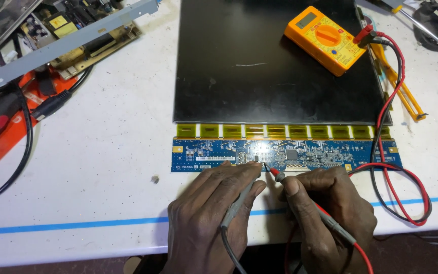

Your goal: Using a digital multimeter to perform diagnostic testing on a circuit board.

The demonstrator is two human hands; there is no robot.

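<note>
**Both Probes Set on Blue Circuit Board**

My left hand (214, 213) lay palm-down on the white table (102, 167), fingers extended forward and closed round the black probe (239, 203), which ran beneath the index finger. Its tip rested on the blue circuit board (330, 152), near the middle of the board's lower edge. My right hand (330, 213) sat just beside it, knuckles raised, thumb and forefinger pinching the red probe (280, 176) in a pen-style hold. That tip met the board's lower edge too, just right of the black one (the two tips were near, and I could not tell whether they touched).

The board lay flat along the near edge of the black display panel (259, 66), joined to it by a row of amber flex strips (280, 132). An orange multimeter (325, 38) rested on the panel's far right corner. Its red and black leads (396, 167) looped down the right side toward my hands.
</note>
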